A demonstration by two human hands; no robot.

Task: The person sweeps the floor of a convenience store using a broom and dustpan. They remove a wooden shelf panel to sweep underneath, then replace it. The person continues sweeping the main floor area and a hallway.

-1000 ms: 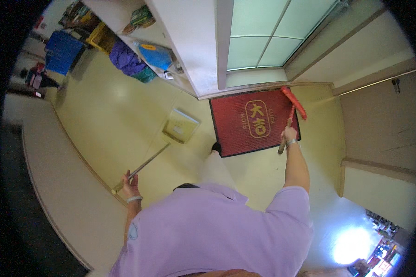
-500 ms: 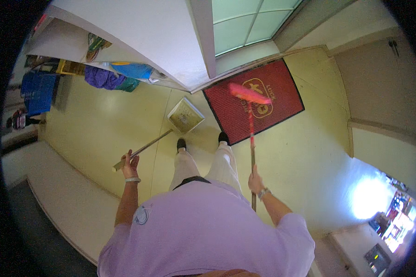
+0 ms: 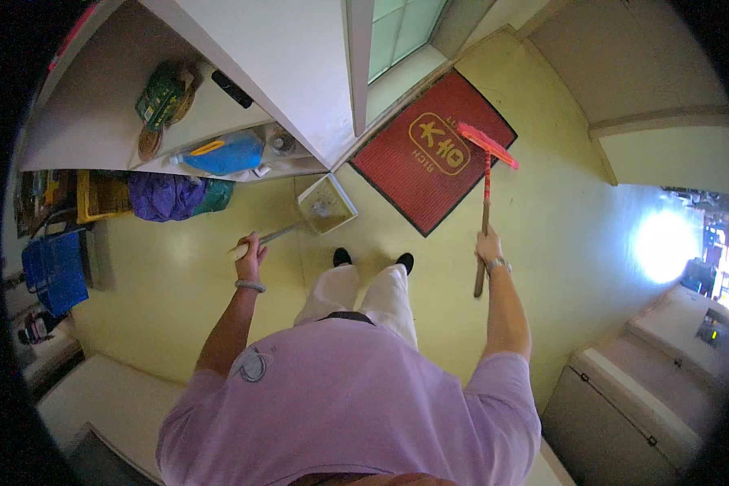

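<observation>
My left hand (image 3: 251, 253) is closed round the handle of a long-handled dustpan (image 3: 326, 204). Its pale, dirty-looking pan lies on the floor ahead of my feet, beside the corner of the white wall. In my right hand (image 3: 488, 245) is the wooden stick of a broom (image 3: 488, 146) with a red-pink head; the stick's end sticks out below my grip. The broom head is over the far right part of a red doormat (image 3: 429, 154) with gold lettering and a dark border. Whether the head touches the mat, I cannot tell.
At the left, an open shelf (image 3: 211, 125) holds a blue bottle (image 3: 228, 154) and a green package (image 3: 160, 95). Purple bags (image 3: 166, 196), a yellow crate (image 3: 97, 197) and a blue container (image 3: 55, 271) stand along that side. A cabinet (image 3: 616, 405) is at the lower right.
The view has turned, and the mat sits more slanted. My right hand has carried the broom rightward, toward the mat's far right edge. My left hand still holds the dustpan, now nearer its pan.
</observation>
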